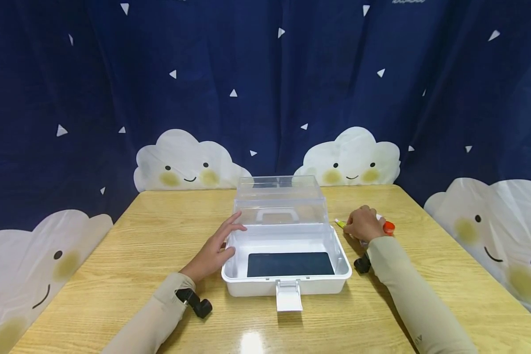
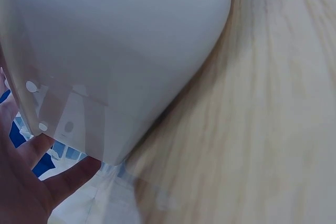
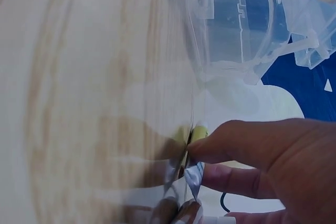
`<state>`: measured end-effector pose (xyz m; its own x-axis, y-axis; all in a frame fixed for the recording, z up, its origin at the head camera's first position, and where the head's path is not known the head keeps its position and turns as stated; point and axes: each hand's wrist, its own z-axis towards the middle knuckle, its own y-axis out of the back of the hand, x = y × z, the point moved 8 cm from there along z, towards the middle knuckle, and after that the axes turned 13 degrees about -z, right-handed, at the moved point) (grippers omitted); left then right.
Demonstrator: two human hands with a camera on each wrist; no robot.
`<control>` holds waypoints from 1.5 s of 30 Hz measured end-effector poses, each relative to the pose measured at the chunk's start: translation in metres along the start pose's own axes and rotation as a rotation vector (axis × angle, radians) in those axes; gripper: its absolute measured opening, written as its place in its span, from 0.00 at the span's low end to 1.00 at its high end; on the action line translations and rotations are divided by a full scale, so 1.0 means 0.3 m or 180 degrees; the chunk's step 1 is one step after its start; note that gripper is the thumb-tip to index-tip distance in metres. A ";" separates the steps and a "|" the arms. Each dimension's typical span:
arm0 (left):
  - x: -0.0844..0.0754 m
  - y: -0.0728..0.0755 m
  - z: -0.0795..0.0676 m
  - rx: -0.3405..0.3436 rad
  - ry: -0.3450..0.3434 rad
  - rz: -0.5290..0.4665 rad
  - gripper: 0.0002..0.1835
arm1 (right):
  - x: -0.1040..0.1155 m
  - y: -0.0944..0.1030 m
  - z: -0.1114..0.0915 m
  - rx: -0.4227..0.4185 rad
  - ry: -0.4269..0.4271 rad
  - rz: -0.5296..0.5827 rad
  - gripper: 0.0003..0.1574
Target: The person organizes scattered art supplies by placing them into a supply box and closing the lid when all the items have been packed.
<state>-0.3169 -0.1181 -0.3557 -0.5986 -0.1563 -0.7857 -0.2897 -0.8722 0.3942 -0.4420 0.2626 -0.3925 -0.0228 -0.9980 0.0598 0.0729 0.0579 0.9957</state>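
Note:
A white plastic box (image 1: 287, 286) with a clear lid (image 1: 280, 191) stands open on the table, its front latch (image 1: 289, 296) hanging down. Inside lies a dark flat rectangular thing (image 1: 290, 264). My left hand (image 1: 214, 250) rests at the box's left side, fingers spread and touching the wall near the rim; the left wrist view shows those fingers (image 2: 73, 179) against the box. To the right of the box, my right hand (image 1: 364, 223) pinches a thin yellow stick-shaped item (image 3: 199, 132) at table level. A crinkled silvery piece (image 3: 193, 177) lies by the fingertips.
Just beyond my right hand is a red round thing (image 1: 389, 228), partly hidden by the hand. The wooden table (image 1: 172, 216) extends around the box. Behind it hangs a dark blue curtain (image 1: 265, 113) with cloud and triangle prints.

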 end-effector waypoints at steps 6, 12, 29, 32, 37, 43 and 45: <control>0.000 -0.001 -0.004 0.0007 0.0002 0.0000 0.25 | -0.001 -0.001 0.000 0.0016 -0.0007 0.0003 0.09; 0.004 -0.001 -0.004 0.0007 0.0052 -0.0031 0.25 | -0.003 0.002 0.004 0.0012 -0.0004 0.0031 0.10; 0.006 0.000 -0.002 -0.0016 0.0062 -0.0042 0.26 | 0.021 0.075 -0.007 -0.0244 0.0057 0.0203 0.12; 0.007 0.001 -0.001 -0.0019 0.0065 -0.0034 0.26 | 0.029 0.093 -0.011 -0.0303 0.0118 0.0198 0.11; 0.004 0.000 0.000 -0.0013 0.0068 -0.0040 0.26 | 0.046 0.129 -0.026 -0.0397 0.0206 0.0250 0.09; 0.003 -0.003 0.002 0.0008 0.0072 -0.0070 0.26 | 0.064 0.178 -0.051 -0.0592 0.0328 0.0281 0.10; 0.002 -0.002 0.002 0.0006 0.0069 -0.0072 0.26 | 0.069 0.192 -0.056 -0.0642 0.0343 0.0291 0.10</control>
<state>-0.3176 -0.1174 -0.3562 -0.5755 -0.1464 -0.8046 -0.3045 -0.8747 0.3770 -0.4216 0.2449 -0.3353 0.0987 -0.9866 0.1303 0.2675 0.1524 0.9514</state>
